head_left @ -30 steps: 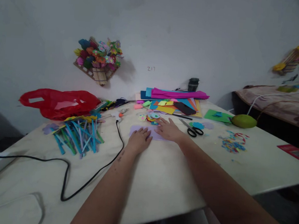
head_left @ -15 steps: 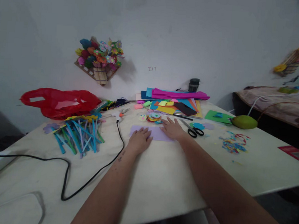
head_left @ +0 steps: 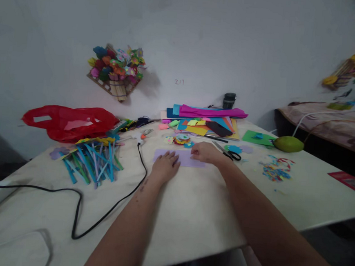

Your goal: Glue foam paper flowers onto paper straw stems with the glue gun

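Note:
A flat sheet of lilac paper [head_left: 188, 160] lies on the table in front of me. My left hand [head_left: 165, 165] rests on its left part, fingers stretched out and a little apart. Over the sheet's right part is my right hand [head_left: 205, 152], its fingers curled in a pinch near the upper edge; what they hold, if anything, cannot be made out. Black-handled scissors [head_left: 233, 155] lie just right of that hand. Behind the sheet sits a small stack of colourful paper flower cut-outs [head_left: 182, 139], and blue cut-outs [head_left: 234, 148] lie beyond the scissors.
At the left are a red plastic bag [head_left: 70, 122], a bunch of blue and green strips [head_left: 93, 163] and a glue gun [head_left: 140, 137] with a black cord [head_left: 109, 220]. Coloured sheets [head_left: 212, 113] stand piled at the back. Paper scraps [head_left: 275, 172] and a green fruit [head_left: 289, 144] are at right.
My right hand has lifted from lying flat with spread fingers on the paper and now curls into a pinch above it. My left hand stays where it was.

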`<state>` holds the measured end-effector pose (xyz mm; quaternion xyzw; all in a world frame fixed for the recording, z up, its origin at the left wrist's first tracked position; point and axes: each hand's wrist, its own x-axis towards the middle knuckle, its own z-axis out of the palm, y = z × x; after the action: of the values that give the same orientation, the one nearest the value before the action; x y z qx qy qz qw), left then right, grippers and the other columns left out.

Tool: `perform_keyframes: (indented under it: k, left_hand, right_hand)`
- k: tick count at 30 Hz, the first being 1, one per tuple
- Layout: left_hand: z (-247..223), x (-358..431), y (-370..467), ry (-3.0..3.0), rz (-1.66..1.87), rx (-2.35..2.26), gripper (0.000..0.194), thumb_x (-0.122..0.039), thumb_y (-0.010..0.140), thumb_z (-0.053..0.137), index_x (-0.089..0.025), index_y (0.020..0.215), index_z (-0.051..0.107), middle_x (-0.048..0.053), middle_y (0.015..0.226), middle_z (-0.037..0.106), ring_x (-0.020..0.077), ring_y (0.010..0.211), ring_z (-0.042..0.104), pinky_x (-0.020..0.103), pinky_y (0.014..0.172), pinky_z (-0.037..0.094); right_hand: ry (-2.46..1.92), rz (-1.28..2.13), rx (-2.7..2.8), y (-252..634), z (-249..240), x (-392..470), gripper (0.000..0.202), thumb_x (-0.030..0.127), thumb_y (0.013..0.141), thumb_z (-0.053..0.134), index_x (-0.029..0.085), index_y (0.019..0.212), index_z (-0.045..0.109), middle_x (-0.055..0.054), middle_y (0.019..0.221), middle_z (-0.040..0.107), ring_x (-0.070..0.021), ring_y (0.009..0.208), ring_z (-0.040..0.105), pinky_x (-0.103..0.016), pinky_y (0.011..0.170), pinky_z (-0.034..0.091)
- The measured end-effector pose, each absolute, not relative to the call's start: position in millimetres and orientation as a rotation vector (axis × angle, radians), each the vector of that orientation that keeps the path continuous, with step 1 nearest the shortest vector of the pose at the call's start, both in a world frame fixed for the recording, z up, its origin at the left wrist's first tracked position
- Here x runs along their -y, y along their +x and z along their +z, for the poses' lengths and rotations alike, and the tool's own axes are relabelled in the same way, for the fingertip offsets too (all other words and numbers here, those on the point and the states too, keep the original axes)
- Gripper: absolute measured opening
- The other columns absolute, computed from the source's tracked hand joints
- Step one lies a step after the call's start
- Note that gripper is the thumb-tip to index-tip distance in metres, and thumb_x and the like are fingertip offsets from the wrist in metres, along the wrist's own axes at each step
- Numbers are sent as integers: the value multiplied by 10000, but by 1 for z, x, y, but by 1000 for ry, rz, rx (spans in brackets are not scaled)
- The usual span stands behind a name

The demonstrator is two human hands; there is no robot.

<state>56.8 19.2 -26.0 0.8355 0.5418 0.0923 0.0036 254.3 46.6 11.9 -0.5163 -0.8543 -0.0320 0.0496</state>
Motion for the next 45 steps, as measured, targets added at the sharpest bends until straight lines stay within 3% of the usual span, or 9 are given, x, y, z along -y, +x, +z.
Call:
perform_keyframes:
  k: [5,12,21,25,32,45]
  left_hand:
    - [-30,-23,56,2610,326,-1731,452,-422,835,287,-262,1228,443,-16,1335,378,189,1237,292,361,1001,244]
    - [-31,-27,54,2600,476,-1744,392,-363,833,337,-262,1177,496,-3,1266,468,202,1186,374,368,959,311]
    - [-30,-27,53,2657,697,-1465,389,-381,778,469,-220,1125,540,16,1219,514,175,1155,412,318,975,305]
    - [-30,-29,54,2748,781,-1311,304,-289,731,554,-213,1023,591,16,1153,563,157,1083,459,294,941,336]
    - [-23,-28,58,2922,783,-1297,156,-229,783,492,-198,851,629,43,852,622,167,866,502,304,785,401]
    - [-21,-27,62,3045,607,-1297,213,-220,822,428,-206,814,640,53,800,581,165,825,470,291,722,386]
  right_hand:
    - [-1498,92,2767,242,20,-36,230,327,667,528,229,843,640,-13,836,653,-169,756,571,-231,597,376]
    - [-1432,105,2783,238,9,-39,216,204,646,491,209,786,655,-32,795,659,-170,734,573,-227,603,373]
    - [-1513,485,2715,244,6,-50,216,239,649,526,170,808,656,-32,785,654,-157,707,563,-206,566,369]
    - [-1420,628,2694,252,4,-56,213,225,666,523,157,826,646,-23,784,646,-129,699,551,-182,569,372]
    - [-1279,755,2681,263,-2,-64,221,248,679,529,133,829,643,-19,759,625,-119,684,525,-192,603,382]
    - [-1291,730,2675,263,-6,-67,211,265,666,545,147,820,630,-18,777,626,-118,690,529,-184,588,385]
